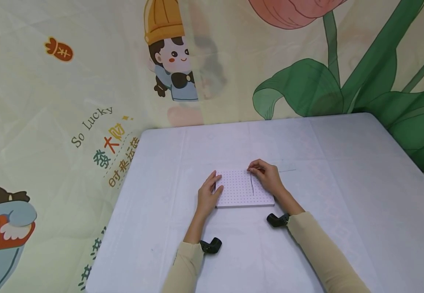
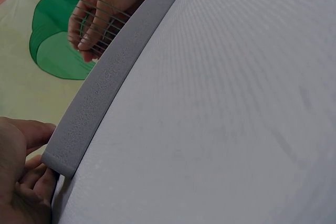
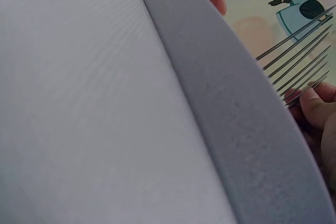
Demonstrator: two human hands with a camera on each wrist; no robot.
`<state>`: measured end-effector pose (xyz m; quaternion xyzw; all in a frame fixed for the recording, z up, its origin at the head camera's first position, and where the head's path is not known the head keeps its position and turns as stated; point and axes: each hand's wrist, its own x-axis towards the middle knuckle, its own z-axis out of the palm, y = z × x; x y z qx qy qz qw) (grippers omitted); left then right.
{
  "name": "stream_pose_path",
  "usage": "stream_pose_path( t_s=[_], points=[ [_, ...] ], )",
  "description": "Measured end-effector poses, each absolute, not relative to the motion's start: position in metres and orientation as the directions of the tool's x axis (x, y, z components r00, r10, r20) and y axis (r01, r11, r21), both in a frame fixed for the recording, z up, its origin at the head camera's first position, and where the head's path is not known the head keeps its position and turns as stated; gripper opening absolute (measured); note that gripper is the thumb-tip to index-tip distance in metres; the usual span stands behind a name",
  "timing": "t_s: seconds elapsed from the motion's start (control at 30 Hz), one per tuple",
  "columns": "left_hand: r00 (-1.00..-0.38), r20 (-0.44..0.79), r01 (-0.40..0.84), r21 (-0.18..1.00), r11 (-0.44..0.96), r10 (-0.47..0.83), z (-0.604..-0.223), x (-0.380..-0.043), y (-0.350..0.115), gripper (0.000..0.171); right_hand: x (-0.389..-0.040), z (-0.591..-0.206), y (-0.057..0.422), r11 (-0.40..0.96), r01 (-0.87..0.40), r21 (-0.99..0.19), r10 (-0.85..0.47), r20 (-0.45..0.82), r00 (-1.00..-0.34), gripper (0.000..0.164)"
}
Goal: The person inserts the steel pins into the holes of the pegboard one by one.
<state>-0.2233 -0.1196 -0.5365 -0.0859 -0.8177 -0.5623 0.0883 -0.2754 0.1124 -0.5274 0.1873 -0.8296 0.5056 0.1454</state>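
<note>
A white board with a grid of small holes (image 1: 233, 191) lies flat on the table. A row of several thin metal pins (image 3: 300, 52) stands upright in it, running from front to back. My left hand (image 1: 207, 197) holds the board's left edge, its thumb over the top and other fingers against the side. At the far end of the row, my right hand (image 1: 266, 176) pinches a thin metal pin between thumb and fingertips, low down near the board. The board's edge hides part of that grip in the right wrist view.
A white cloth covers the table (image 1: 307, 244). A thin dark line, perhaps loose pins (image 1: 288, 171), lies on the cloth right of the board. Behind the table hangs a printed backdrop (image 1: 226, 61). Black wrist cameras (image 1: 212, 245) sit on both forearms.
</note>
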Motion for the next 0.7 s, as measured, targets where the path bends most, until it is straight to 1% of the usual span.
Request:
stream_pose_path(
  t_s=[0.37,0.7],
  points=[
    [-0.971,0.235,0.235,0.902,0.364,0.043,-0.5362,-0.2229,-0.1193,0.036,-0.2736,-0.5251,0.11,0.465,-0.418,-0.78,-0.146,0.398,-0.906,0.008],
    [-0.969,0.241,0.242,0.901,0.36,0.047,-0.5374,-0.2234,-0.12,0.036,-0.2723,-0.5302,0.1078,0.557,-0.448,-0.699,-0.162,0.438,-0.884,0.009]
  ],
)
